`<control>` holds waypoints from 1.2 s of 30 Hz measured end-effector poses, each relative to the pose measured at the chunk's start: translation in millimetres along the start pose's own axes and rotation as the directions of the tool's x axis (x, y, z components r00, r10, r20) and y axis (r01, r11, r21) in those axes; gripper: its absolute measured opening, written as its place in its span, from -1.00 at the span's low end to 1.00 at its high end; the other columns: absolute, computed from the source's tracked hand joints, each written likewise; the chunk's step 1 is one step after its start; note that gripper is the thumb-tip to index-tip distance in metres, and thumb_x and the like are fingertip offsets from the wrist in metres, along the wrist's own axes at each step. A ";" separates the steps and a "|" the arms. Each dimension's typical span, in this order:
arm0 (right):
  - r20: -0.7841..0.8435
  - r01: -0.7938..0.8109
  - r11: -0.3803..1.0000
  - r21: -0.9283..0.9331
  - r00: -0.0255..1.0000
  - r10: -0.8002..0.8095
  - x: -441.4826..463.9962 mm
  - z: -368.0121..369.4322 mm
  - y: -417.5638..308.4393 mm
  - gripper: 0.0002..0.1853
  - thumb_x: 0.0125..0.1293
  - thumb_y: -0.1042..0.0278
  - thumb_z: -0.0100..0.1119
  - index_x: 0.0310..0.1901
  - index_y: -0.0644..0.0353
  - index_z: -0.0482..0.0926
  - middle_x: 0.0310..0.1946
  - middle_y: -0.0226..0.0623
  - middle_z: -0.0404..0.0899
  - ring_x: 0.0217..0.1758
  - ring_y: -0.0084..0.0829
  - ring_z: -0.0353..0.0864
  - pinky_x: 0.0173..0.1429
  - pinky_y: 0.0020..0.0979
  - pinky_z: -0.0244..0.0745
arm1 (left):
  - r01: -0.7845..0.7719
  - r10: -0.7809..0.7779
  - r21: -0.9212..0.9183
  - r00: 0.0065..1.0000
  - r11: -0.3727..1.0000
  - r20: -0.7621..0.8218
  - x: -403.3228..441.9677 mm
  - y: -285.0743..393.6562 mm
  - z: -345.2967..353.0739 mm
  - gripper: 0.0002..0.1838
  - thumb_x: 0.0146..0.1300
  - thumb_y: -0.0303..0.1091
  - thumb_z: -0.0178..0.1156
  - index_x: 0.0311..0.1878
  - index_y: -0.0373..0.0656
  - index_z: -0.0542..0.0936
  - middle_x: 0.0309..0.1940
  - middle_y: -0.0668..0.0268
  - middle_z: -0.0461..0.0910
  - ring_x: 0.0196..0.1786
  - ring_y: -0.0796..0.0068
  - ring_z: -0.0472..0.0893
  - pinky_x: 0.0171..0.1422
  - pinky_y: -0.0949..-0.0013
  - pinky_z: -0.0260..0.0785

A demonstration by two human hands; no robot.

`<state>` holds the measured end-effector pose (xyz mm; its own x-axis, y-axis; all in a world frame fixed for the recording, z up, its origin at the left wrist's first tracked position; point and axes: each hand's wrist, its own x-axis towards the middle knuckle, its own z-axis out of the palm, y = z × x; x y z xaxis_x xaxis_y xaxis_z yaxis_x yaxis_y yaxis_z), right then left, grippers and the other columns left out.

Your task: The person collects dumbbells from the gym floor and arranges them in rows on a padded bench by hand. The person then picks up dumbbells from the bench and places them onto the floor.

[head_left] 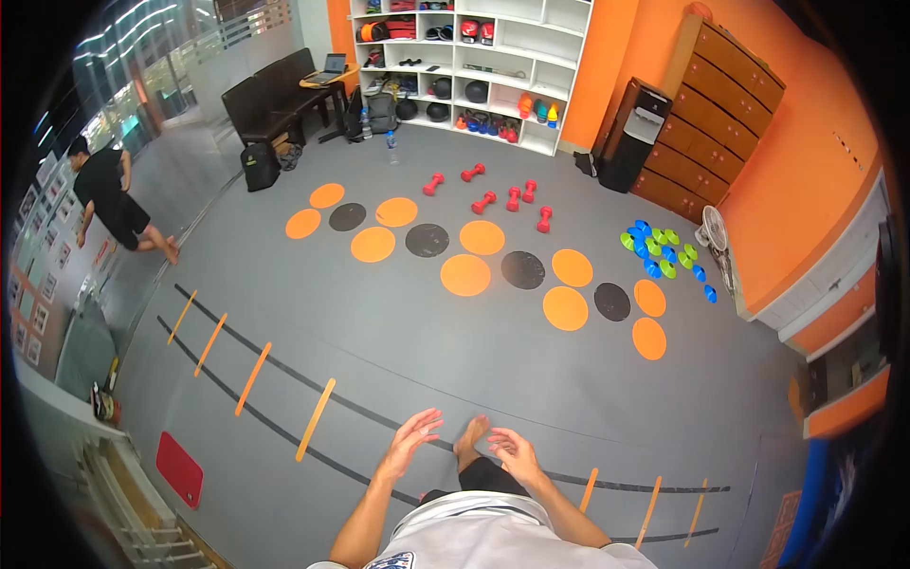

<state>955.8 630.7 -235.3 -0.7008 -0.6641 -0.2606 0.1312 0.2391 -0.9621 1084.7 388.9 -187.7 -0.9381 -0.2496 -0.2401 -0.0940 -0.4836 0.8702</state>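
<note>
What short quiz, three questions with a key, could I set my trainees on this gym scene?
1. Count: how many red dumbbells lie on the floor?
2. True or false: the left hand and the right hand are clasped together.
3. Multiple choice: what colours are the disc cones near the fan?
(a) red and black
(b) blue and green
(c) orange and white

Key: 1. Six; 2. False, they are apart; 3. (b)

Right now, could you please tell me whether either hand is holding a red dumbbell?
No, the left hand and right hand are both empty, and the red dumbbells lie on the floor.
</note>
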 end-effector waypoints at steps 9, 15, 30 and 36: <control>-0.090 0.084 0.994 0.068 0.993 -0.078 207.5 -69.9 -61.0 -0.56 0.28 0.57 0.10 0.22 0.23 0.43 -0.03 -0.22 0.62 -0.05 -0.45 0.65 0.07 -0.40 0.53 | 0.017 -0.018 0.015 0.998 1.000 0.059 199.5 67.8 -19.6 -0.42 0.41 -0.21 0.04 0.40 -0.26 0.26 0.37 0.07 0.32 0.40 0.18 0.34 0.39 0.16 0.24; -0.124 0.168 0.980 0.104 0.980 -0.155 338.8 -111.5 -124.0 -0.59 0.32 0.52 0.12 0.21 0.21 0.44 -0.04 -0.25 0.63 -0.04 -0.45 0.66 0.03 -0.42 0.54 | -0.001 -0.007 0.066 0.994 0.998 0.111 322.6 125.8 -17.3 -0.43 0.42 -0.20 0.04 0.41 -0.26 0.25 0.36 0.06 0.32 0.39 0.18 0.36 0.39 0.15 0.25; -0.237 0.073 0.981 0.182 0.971 -0.028 599.4 -163.7 -194.9 -0.58 0.35 0.51 0.11 0.23 0.26 0.40 0.01 -0.20 0.58 -0.02 -0.44 0.63 0.06 -0.42 0.54 | 0.016 -0.018 0.008 0.968 1.000 0.251 653.4 246.3 -76.3 -0.41 0.38 -0.17 0.05 0.38 -0.30 0.26 0.33 0.00 0.35 0.36 0.11 0.39 0.37 0.11 0.27; -0.378 0.064 0.985 0.159 0.926 0.001 670.7 -178.5 -216.5 -0.56 0.29 0.54 0.13 0.22 0.24 0.42 -0.01 -0.23 0.61 -0.04 -0.46 0.64 0.05 -0.44 0.51 | 0.093 -0.105 0.050 0.924 0.994 0.368 779.4 283.0 -83.7 -0.41 0.37 -0.18 0.04 0.37 -0.30 0.28 0.31 0.02 0.38 0.33 0.13 0.42 0.35 0.12 0.29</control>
<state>332.2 260.0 -187.5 -0.9139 -0.3466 -0.2114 0.1954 0.0807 -0.9774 354.9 -12.7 -164.6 -0.9795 0.1291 -0.1549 -0.1976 -0.4627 0.8642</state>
